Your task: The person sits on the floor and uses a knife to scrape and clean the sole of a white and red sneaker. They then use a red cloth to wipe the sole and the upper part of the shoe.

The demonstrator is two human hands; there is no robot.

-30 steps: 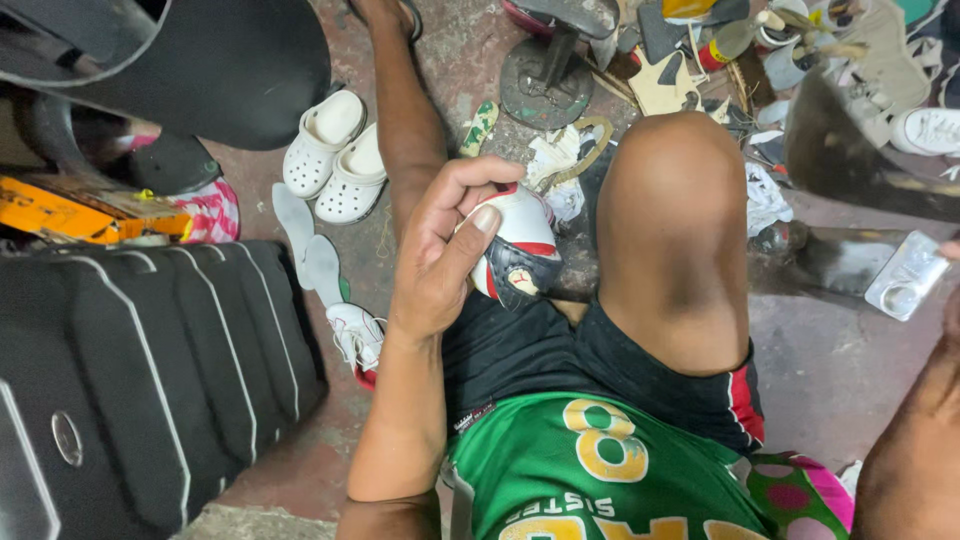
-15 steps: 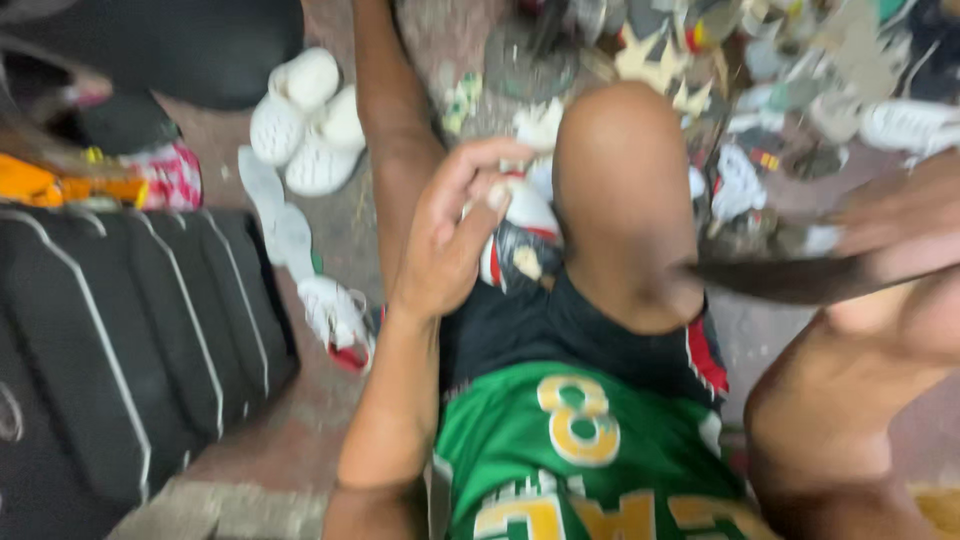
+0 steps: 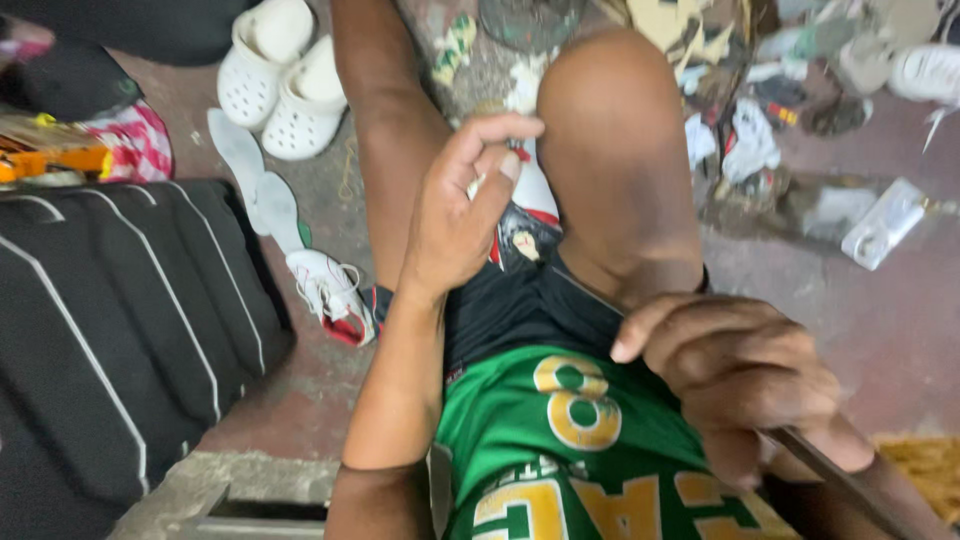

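The shoe (image 3: 528, 215), white with red and black panels, sits wedged between my two thighs, just under the fingers (image 3: 500, 170) of my left hand (image 3: 455, 215). Only part of it shows; my raised knee (image 3: 610, 130) hides its far side. My left fingers are half curled, thumb stretched across toward the knee, fingertips touching the shoe's white upper. I cannot tell whether they grip it or merely rest on it.

My right hand (image 3: 745, 385) is clenched around a thin dark tool handle (image 3: 850, 485), which runs down and away from my fingers toward the lower right corner. Its working end is not visible.

Room around the left fingers is tight: thigh on one side, knee on the other. Beyond my left forearm, the floor (image 3: 300, 390) has a narrow bare strip before the edge of a black ribbed case (image 3: 120, 320). A white sneaker (image 3: 330, 290) lies at that edge, with two loose white insoles (image 3: 255, 185) just beyond it, then a pair of white clogs (image 3: 275, 80) farther out. Past the knee, scraps and shoe parts (image 3: 750, 140) crowd the floor. Beyond my right fingers the concrete is more open, holding a flat white packet (image 3: 885, 222).
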